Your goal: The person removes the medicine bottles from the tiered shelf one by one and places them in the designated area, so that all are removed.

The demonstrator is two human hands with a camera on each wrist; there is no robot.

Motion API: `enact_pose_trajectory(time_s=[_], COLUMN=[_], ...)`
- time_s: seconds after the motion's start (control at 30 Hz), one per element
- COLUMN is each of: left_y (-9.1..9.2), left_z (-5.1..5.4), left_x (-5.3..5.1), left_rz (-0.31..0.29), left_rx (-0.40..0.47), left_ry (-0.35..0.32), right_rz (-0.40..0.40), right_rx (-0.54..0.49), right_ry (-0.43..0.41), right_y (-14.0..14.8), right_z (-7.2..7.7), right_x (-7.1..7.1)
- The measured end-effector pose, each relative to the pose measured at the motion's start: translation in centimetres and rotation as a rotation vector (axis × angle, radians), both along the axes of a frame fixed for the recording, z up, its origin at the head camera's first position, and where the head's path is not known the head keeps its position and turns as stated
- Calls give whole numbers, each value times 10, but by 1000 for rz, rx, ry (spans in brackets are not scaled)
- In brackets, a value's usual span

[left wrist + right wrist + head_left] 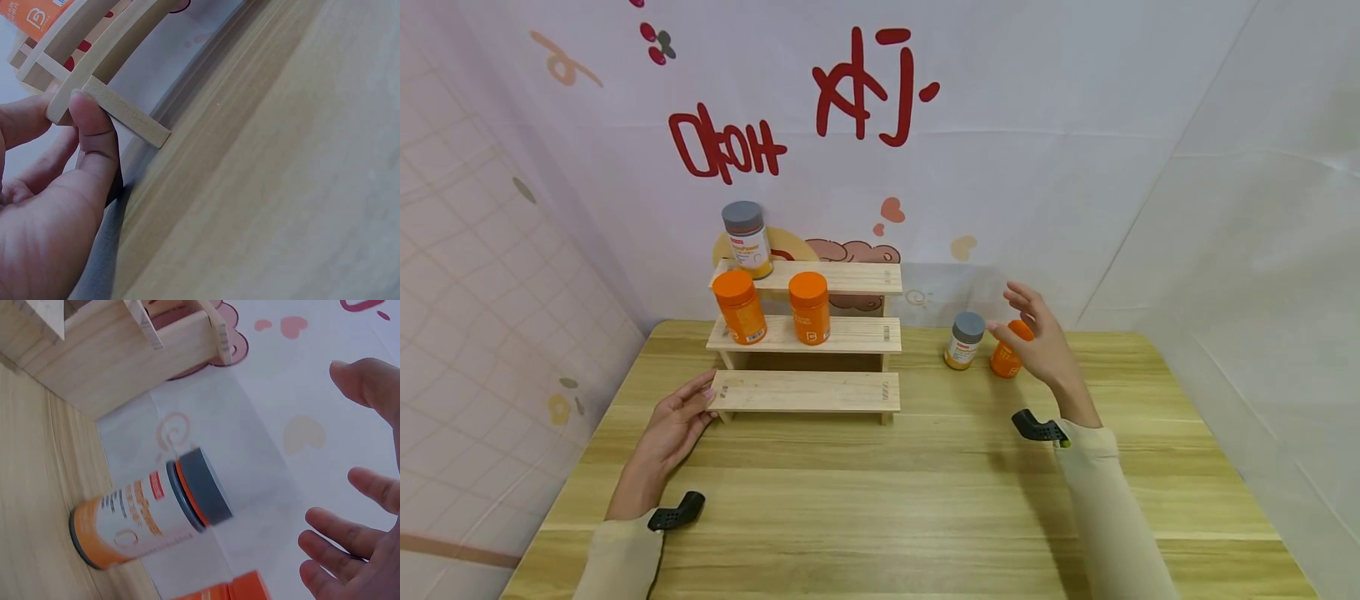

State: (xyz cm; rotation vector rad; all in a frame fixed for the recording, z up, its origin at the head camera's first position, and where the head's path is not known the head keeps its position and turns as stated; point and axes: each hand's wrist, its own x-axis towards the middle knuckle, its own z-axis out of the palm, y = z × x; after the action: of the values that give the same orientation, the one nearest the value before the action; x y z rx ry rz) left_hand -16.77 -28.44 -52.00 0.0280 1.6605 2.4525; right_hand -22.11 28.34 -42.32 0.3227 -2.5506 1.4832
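My left hand (pixel 672 427) pinches the left end of the lowest step of a three-tier wooden shelf (pixel 805 392). The left wrist view shows the thumb (pixel 94 122) against that board's end. My right hand (pixel 1041 343) hovers with parted fingers above and beside an orange jar (pixel 1004 360), partly covering it in the head view. Just left of that hand stands a grey-lidded jar (pixel 962 343) with a white and yellow label, upright on the table. In the right wrist view the fingers (pixel 344 531) are apart from the grey-lidded jar (pixel 134 519) and hold nothing.
On the shelf's top tier, at the left, stands another grey-lidded jar (pixel 747 242). Two orange jars, one at the left (pixel 741 310) and one near the middle (pixel 809 310), occupy the second tier. A printed white cloth (pixel 1037 167) hangs behind the wooden table (pixel 880 508).
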Motion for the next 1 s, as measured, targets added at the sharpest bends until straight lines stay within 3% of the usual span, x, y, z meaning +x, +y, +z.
enact_pose_trajectory(time_s=[0.33, 1.0], left_y=[0, -1], left_z=[-1, -2], left_x=[-1, -1], left_rz=[1, 4], left_rx=[-2, 3], left_ry=[-6, -4], right_rz=[110, 229], right_rx=[27, -28], right_ry=[-22, -2], right_y=[-40, -103], right_z=[6, 26], right_x=[-1, -6])
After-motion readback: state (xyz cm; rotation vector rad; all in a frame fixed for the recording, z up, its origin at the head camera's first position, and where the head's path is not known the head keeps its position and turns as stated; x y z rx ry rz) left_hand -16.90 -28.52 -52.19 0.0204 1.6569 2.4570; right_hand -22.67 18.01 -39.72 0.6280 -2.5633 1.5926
